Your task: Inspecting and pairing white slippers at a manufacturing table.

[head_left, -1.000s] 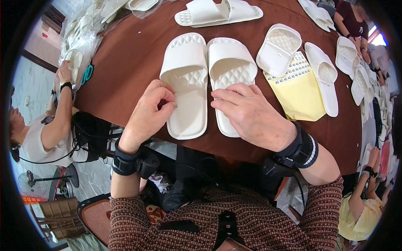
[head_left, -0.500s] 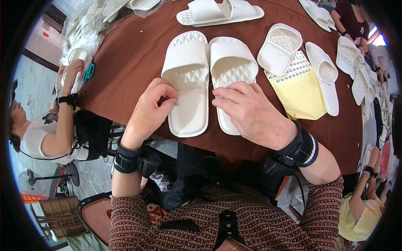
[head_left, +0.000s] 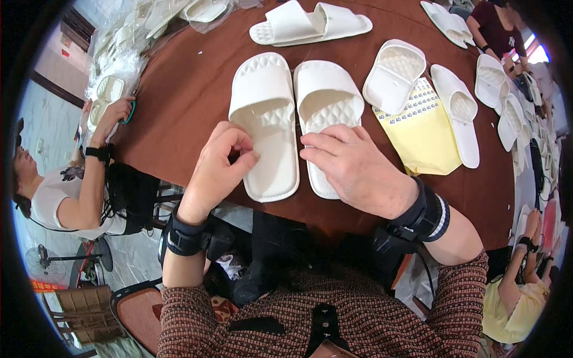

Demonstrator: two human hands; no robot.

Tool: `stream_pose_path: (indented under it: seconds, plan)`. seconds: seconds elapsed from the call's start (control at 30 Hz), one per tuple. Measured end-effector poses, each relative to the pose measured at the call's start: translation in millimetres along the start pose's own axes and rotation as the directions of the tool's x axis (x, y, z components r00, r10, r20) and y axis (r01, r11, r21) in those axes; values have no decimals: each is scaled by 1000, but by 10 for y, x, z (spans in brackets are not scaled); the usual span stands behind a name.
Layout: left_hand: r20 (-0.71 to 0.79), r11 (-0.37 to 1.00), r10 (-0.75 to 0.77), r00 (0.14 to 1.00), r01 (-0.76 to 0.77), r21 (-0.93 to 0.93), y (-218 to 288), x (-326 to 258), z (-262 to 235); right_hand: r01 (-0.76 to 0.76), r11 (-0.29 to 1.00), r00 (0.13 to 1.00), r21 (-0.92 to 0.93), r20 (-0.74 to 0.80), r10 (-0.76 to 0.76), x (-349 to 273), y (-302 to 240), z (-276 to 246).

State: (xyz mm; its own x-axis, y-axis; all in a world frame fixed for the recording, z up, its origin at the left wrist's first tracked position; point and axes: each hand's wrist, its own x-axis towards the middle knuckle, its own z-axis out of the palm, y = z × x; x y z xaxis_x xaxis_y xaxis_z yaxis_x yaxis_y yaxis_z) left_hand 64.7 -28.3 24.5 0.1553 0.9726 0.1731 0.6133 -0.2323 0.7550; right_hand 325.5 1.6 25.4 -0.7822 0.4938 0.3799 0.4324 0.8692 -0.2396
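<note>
Two white slippers lie side by side before me, toes pointing away. By the outer edge of the left slipper point(head_left: 271, 170), my left hand point(head_left: 222, 164) pinches thumb and forefinger together; anything between them is too small to make out. My right hand point(head_left: 358, 170) lies over the right slipper point(head_left: 325, 80), fingers bent and close together near its inner edge. Its thumb is hidden, and I cannot tell whether it grips anything. Quilted footbeds show beneath both broad straps.
Beyond lies another white slipper pair point(head_left: 310, 25). At right, a yellow label sheet point(head_left: 424, 146) sits partly under a white slipper point(head_left: 394, 74), beside another slipper point(head_left: 456, 113). Bagged slippers point(head_left: 122, 42) cover the far left of the brown-covered table point(head_left: 179, 119). Co-workers sit on both sides.
My left fingers have shifted slightly right over the left slipper, and its small printed mark no longer shows. The left co-worker's hand has moved onto the teal-handled scissors.
</note>
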Motion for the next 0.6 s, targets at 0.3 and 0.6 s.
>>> stream_pose_path:
  seconds: [0.3,0.6]
  plan:
    - [14,999,10,1000,-11,40,85,-2,-23,-22,998,1000,55,-8,22,-13,-21,10]
    - [33,1000,-26,999,26,-10,75,-6,-39,-17,999,1000,36,1,17,-20,-32,16]
